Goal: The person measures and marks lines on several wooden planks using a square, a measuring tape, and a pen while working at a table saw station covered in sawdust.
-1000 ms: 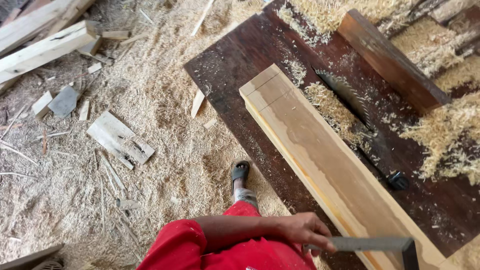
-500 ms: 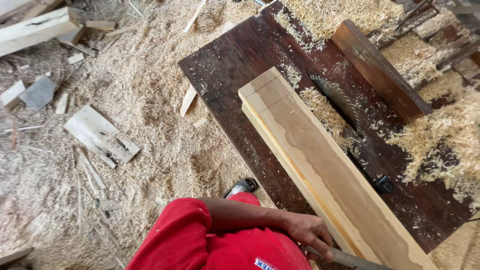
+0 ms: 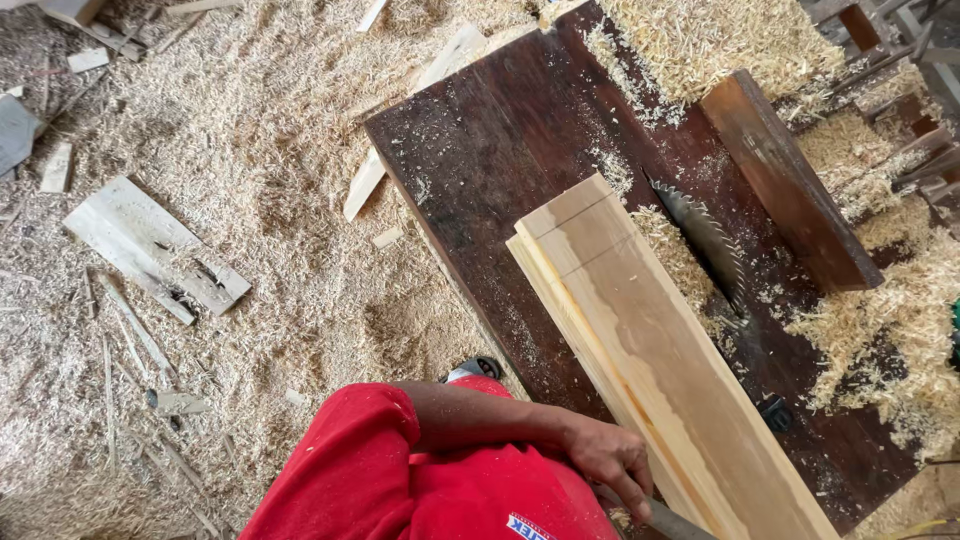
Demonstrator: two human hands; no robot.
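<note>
The left hand (image 3: 612, 462) is closed around a dark tool handle (image 3: 660, 518); the plank (image 3: 650, 370) lies uncut beside the saw blade (image 3: 705, 240).

Red short-sleeved shirt (image 3: 400, 480), dark shoe (image 3: 478, 368), bare forearm.

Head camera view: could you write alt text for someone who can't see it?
A person in a red shirt rests their left hand by a long pale plank lying on a dark saw table, beside the exposed circular saw blade. Sawdust and wood offcuts cover the floor.
</note>
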